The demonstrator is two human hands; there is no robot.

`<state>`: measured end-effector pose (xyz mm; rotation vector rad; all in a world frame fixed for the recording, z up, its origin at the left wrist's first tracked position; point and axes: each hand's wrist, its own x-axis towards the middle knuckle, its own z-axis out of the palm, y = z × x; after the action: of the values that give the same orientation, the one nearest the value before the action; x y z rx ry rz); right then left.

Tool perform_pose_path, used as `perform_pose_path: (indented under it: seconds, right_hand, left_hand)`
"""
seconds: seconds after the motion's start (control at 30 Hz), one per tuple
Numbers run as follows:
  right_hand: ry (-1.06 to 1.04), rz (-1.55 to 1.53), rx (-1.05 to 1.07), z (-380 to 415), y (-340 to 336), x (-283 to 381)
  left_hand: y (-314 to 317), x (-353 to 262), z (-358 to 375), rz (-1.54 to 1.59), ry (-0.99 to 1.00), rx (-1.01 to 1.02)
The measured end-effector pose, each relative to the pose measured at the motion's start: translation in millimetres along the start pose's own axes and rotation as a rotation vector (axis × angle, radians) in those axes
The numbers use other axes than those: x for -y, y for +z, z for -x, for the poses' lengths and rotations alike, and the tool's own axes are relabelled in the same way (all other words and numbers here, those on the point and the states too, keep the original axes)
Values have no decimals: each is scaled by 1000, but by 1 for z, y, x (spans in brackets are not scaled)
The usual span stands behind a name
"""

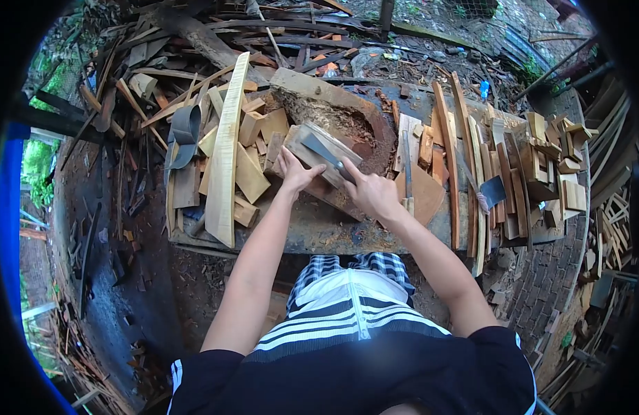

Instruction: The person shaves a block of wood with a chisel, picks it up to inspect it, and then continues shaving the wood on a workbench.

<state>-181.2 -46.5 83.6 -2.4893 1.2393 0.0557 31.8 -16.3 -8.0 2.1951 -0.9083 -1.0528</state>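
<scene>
view: head camera, looking down past a striped shirt onto a workbench (319, 232) cluttered with wood offcuts

left hand (295, 173): centre of frame, palm down, fingers spread flat on the near left end of the wood block (312, 155); pressing on it, not wrapped around, so released rather than clenched

right hand (373, 194): just right of centre, closed into a fist around the handle of the blade (323, 152); handle mostly hidden inside the fist

blade: flat grey metal, runs from the right fist up and left across the top face of the wood block; lying on or against the block, exact contact edge hard to tell

wood block: pale, angled, centre of frame just above both hands; its left end under the left hand, its right end meeting the right fist; so it sits directly between the two hands and slightly above them in the picture

chopping stump (333, 111): large worn hollowed slab, reddish inside, just behind the wood block, upper centre

long pale plank (226, 152): left of centre, runs from upper centre down to the bench's near edge, well left of the left hand

offcuts (253, 173): pile of small blocks between the plank and the left hand

hatchet (491, 190): dark head, right of frame, lying among upright slats, apart from the right hand

slats (464, 159): thin strips, right side of the bench

scrap pile (195, 41): upper left, beyond the bench
</scene>
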Motion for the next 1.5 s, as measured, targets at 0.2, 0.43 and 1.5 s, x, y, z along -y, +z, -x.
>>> perform_pose_path:
  seconds: [0.2,0.43,1.5]
  right_hand:
    - [0,-17,23,9,-7,-1]
    - [-34,-51,8,29,7,-14]
    - [-54,-36,-25,13,11,-14]
  left_hand:
    - [4,3,0,44,-8,-1]
    - [2,2,-2,-11,-5,-7]
    - [-1,2,-3,11,-14,-4]
